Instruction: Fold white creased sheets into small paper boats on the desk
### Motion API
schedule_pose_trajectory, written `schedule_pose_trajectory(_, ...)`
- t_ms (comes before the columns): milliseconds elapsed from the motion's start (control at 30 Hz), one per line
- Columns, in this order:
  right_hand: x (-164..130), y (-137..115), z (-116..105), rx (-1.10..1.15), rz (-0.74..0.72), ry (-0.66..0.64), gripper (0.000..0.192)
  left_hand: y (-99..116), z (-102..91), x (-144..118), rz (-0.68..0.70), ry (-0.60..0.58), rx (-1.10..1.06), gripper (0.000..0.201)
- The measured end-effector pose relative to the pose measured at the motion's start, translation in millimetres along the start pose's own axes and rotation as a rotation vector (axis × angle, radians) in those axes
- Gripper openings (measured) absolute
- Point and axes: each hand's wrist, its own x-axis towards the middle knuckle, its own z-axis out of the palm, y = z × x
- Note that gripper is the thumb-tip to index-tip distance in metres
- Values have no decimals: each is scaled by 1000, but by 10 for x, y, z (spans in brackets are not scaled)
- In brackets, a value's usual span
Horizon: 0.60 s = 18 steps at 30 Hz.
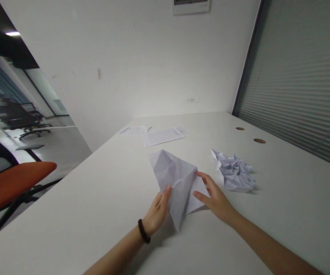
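Observation:
A partly folded sheet of white paper (174,175) lies on the white table (96,214) in front of me, with raised creases and a point toward me. My left hand (156,214) pinches its left edge, thumb on top; a dark band sits on that wrist. My right hand (214,196) rests flat on the sheet's right flap, fingers spread and pressing it down. A finished crumpled-looking folded paper piece (235,173) sits just right of my right hand, not touched.
Two printed sheets (165,135) lie farther back near the wall. Two round cable holes (259,141) are at the right by the ribbed wall panel. An orange chair (13,183) stands off the table's left edge.

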Motion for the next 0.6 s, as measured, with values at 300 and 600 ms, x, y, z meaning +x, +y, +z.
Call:
schedule_pose_trajectory(300, 110, 19, -290, -259, -13, -42, 61, -119, -274, 176, 209, 395, 127, 69)
schedule_pose_trajectory(600, 84, -90, -366, -686, -170, -343, 58, -69, -253, 68, 451, -360, 902, 44)
